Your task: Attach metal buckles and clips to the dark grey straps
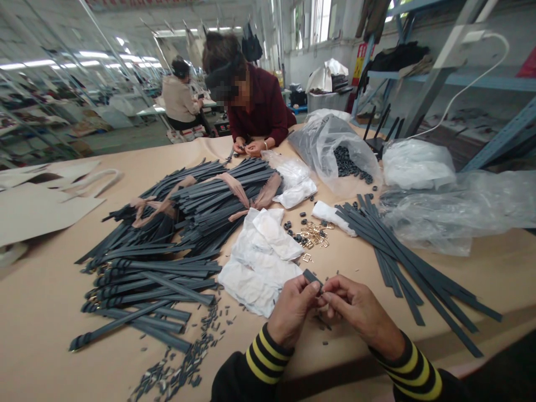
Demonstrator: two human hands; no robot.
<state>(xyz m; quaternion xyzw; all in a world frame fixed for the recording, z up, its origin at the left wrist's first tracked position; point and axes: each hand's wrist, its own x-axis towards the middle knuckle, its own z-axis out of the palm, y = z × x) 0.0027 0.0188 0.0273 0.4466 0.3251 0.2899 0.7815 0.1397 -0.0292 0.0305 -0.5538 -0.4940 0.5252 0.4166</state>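
Observation:
My left hand (293, 310) and my right hand (360, 312) meet near the table's front edge, both pinching the end of a short dark grey strap piece (312, 276). Just beyond them lies a small heap of gold metal buckles (315, 234) and a few dark loops. White crumpled paper (262, 262) lies left of my hands. Loose dark straps (410, 268) fan out to the right. A large pile of finished straps (167, 245) covers the table's left half.
Small dark offcuts (188, 357) scatter near the front left. Clear plastic bags (335, 148) hold dark parts at the back right. A person in a dark red top (259, 106) works across the tan table (42, 312). Another person sits farther back. Metal shelving stands at right.

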